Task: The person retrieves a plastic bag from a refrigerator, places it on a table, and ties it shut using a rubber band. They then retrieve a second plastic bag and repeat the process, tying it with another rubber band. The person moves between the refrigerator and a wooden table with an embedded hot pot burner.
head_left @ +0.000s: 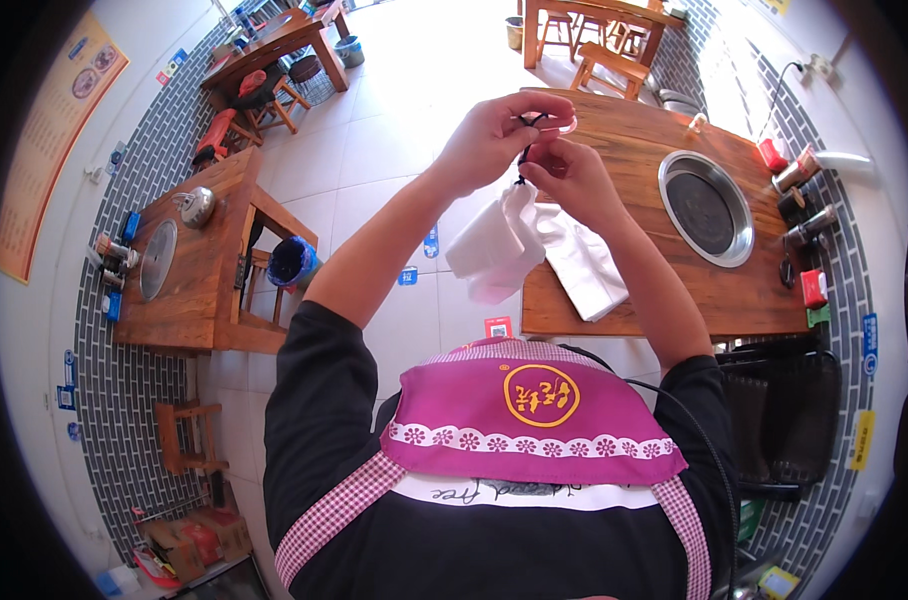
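My left hand (488, 142) is raised in front of me, with a thin black cord (527, 154) looped over its fingers and pinched at the thumb. Just below it to the right, my right hand (574, 176) pinches the lower part of the same cord. From the cord's end hangs a crumpled white bag or cloth (495, 244), which looks gathered at its top. Behind it, a flat folded white sheet or bag (580, 262) lies on the near left corner of the wooden table (604, 154). Fingers hide part of the cord.
A round metal-rimmed pan (705, 208) is set into the right table. Seasoning jars (810, 221) and tissue packs (814, 289) line the wall side. At left stand another wooden table (206, 262) with a metal kettle (194, 207) and a lined bin (292, 262).
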`<action>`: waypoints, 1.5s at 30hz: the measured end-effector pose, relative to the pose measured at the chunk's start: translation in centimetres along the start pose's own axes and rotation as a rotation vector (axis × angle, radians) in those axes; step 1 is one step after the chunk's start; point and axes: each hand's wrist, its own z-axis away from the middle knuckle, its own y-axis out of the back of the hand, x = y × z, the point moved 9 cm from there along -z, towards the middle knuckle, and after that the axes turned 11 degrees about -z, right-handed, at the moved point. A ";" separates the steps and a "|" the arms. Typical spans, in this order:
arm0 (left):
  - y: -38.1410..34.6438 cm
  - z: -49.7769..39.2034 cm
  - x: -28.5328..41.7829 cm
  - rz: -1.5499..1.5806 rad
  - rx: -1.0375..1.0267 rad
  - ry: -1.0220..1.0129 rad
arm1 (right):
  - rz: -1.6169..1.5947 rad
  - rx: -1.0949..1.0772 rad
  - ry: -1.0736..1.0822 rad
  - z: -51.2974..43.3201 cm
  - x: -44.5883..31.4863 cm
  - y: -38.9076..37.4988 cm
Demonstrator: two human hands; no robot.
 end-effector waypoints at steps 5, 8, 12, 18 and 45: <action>6.3 0.2 -2.7 -0.476 0.438 0.286 | -0.412 0.088 -0.175 -0.2 1.3 2.2; 6.2 2.7 0.9 -0.931 0.667 0.004 | -0.533 0.173 -0.230 0.0 2.2 3.1; -1.9 4.4 -4.4 -0.038 0.188 0.265 | -0.442 0.100 -0.126 0.6 1.9 2.0; -3.0 4.6 -7.2 0.077 0.257 0.364 | -0.026 0.315 -0.052 2.4 1.1 3.3; -2.3 7.4 -4.9 -0.333 0.087 0.348 | 0.494 0.066 0.411 4.3 -2.9 -0.9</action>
